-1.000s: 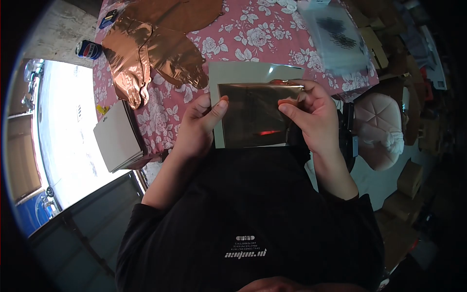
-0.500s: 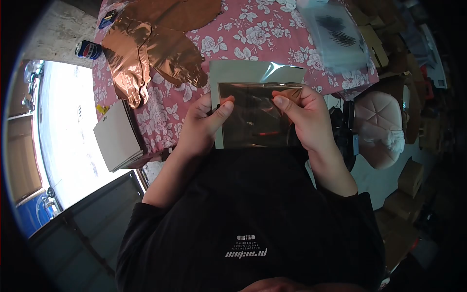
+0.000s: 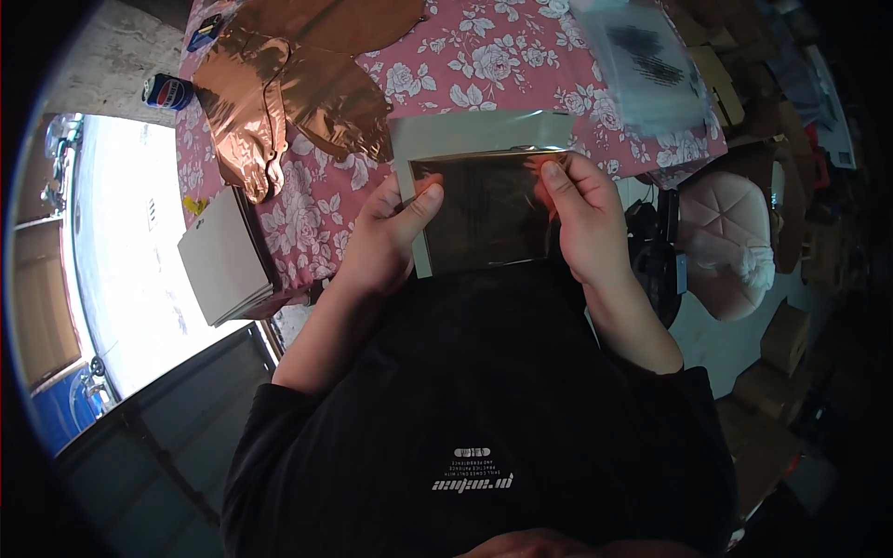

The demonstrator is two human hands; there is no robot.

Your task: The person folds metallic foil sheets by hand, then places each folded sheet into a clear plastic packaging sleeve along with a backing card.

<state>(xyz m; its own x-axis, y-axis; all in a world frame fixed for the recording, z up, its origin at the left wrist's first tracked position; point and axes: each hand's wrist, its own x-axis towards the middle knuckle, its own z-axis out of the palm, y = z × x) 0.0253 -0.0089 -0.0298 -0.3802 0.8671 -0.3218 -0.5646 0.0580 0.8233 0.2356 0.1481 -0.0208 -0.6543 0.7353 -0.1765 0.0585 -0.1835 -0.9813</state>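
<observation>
A folded, shiny bronze foil piece (image 3: 484, 209) lies against a pale card (image 3: 465, 133) in front of my chest. The card shows above the foil and along its left side, with a glossy clear layer at its top edge. My left hand (image 3: 391, 228) pinches the left side of the foil and card, thumb on top. At the upper right corner of the foil, my right hand (image 3: 591, 219) holds on with its thumb on the front. The fingers behind the sheets are partly hidden.
Large bronze foil shapes (image 3: 321, 88) lie on the pink floral tablecloth (image 3: 493, 65). Clear plastic bags (image 3: 642, 74) are at the upper right, a can (image 3: 168, 93) at the left edge, a card stack (image 3: 223, 260) at the left. A padded chair (image 3: 724, 232) stands right.
The foil and card have shifted slightly up and left and lie flatter. My right thumb has moved up a little, near the foil's corner.
</observation>
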